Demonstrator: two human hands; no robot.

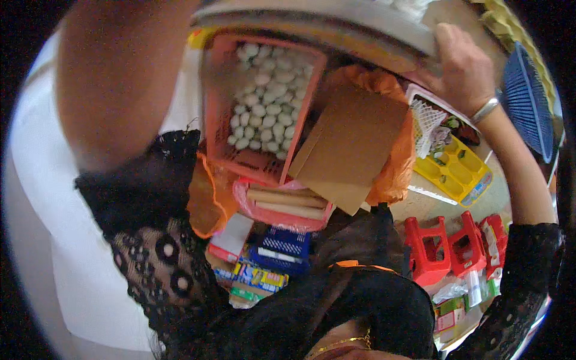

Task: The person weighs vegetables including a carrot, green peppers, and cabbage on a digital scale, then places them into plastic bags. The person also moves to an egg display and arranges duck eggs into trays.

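My right hand (465,69), with a silver bangle at the wrist, is at the right end of a grey panel or tabletop (324,20). Its fingers lie over the rim and the thumb is below, though blur hides the detail. My left arm rises large and close at the left; its hand is out of view. Below the panel stands a pink plastic crate (288,166) holding many pale eggs (265,121). Beside it, a flattened brown cardboard piece (355,144) lies over an orange bag (400,175).
A yellow compartment tray (454,168) and a blue ribbed plastic piece (524,99) are at the right. Lower down are red plastic stools (427,252), a blue basket (281,247), a pink bag with cardboard pieces (283,216), and colourful boxes (261,275).
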